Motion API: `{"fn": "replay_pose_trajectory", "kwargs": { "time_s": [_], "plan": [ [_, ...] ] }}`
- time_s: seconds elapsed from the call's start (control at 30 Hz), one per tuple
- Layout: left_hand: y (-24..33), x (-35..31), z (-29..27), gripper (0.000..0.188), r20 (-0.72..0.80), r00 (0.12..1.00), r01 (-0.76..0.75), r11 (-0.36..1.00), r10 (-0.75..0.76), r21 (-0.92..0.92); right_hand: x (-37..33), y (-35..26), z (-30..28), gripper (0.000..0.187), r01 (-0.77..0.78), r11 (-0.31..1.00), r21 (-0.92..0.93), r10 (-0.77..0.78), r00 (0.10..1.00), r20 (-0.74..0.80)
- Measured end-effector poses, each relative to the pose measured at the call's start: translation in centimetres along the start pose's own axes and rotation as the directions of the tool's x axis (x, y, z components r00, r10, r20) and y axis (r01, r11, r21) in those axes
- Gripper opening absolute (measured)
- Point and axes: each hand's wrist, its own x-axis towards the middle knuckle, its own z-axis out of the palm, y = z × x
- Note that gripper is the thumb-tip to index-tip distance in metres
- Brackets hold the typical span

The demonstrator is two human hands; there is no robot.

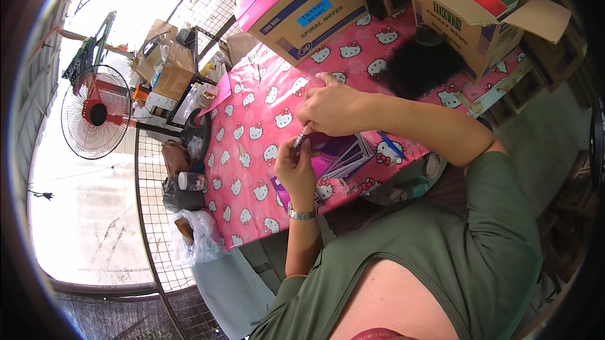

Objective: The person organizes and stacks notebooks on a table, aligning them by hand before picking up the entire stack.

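Over the pink table cover point(255, 173), just beside a fanned set of purple booklets point(350, 158), both hands met at a small whitish piece point(299, 140), which was the item being worked on and was held clear of the cover. The left hand point(295, 168) pinched this piece between thumb and fingertips, its grip closed to roughly the thickness of the piece. The right hand point(333, 108) came in from above with its index finger extended away and its other fingers curled toward the upper end of the piece; whether these fingers gripped it or merely touched it could not be told, since the hand itself hid the contact. Judging by this posture, the step in hand was fine two-handed adjustment of the piece, with the left hand as the steadying side and the right hand as the acting side. The next move appeared to call for a firm left pinch, small fingertip motion on the right, and a clear view of the contact point. Too much force could have made so small a piece slip onto the booklets below. A blue pen point(391, 144) lay on the cover to the right of the booklets, apart from both hands
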Motion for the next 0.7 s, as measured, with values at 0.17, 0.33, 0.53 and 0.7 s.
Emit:
{"fn": "replay_pose_trajectory", "kwargs": {
  "time_s": [0.17,0.33,0.53,0.7],
  "plan": [
    [-0.5,-0.2,0.1,0.013,-0.024,0.999,-0.034,0.996,0.032,-0.086,-0.3,0.3,1.0,0.011,0.140,0.990,-0.019,-0.141,0.977,-0.158],
    [-0.9,-0.6,0.5,0.020,-0.113,0.989,-0.107,0.991,0.097,-0.085,-0.3,-0.2,-1.5,0.015,0.176,0.983,0.047,-0.174,0.984,-0.030],
    [0.3,-1.0,0.6,0.019,-0.075,0.988,-0.126,0.986,0.135,0.108,-1.5,-0.4,-0.1,0.023,0.054,0.997,-0.053,-0.071,0.907,-0.416],
    [-0.4,-1.0,-1.0,0.013,-0.043,0.995,-0.080,0.988,0.087,0.131,-8.2,6.3,5.9,0.029,-0.233,0.772,0.592,0.608,0.542,-0.580]
  ]
}}
